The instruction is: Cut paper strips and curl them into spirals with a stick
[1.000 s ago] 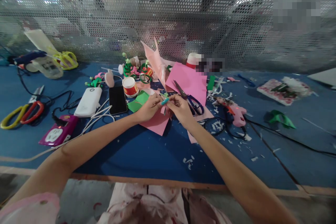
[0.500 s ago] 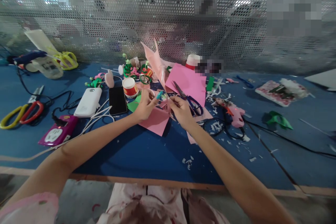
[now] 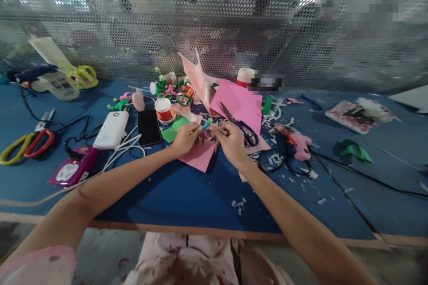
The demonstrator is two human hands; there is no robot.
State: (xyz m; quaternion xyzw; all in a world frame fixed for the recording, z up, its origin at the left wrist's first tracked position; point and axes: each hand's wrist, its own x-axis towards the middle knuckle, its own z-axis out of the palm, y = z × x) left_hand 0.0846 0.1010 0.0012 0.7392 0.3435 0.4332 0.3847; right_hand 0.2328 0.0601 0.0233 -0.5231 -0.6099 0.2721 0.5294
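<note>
My left hand (image 3: 186,138) is closed in a pinch on a slim teal stick-like piece (image 3: 205,126), which points towards the other hand. Close by on the right, my right hand (image 3: 231,140) pinches something small and thin, largely hidden by the fingers; a pale green bit (image 3: 214,122) shows between the hands. Beneath them lies a pink sheet (image 3: 198,156), with a green piece of paper (image 3: 175,129) beside my left hand. Dark-handled scissors (image 3: 248,133) rest just right of my right hand, partly on a brighter pink sheet (image 3: 245,100).
A red-and-white tub (image 3: 165,110), a phone (image 3: 149,128) and a white power bank (image 3: 112,130) stand left, near a purple power box (image 3: 74,165) and yellow-red scissors (image 3: 30,144). To the right lies a pink glue gun (image 3: 302,146) with its cord. Perforated metal (image 3: 214,31) rises behind.
My right hand has turned, its fingers now pinching closer to the teal piece. My left hand has shifted slightly, and the teal piece now lies flatter.
</note>
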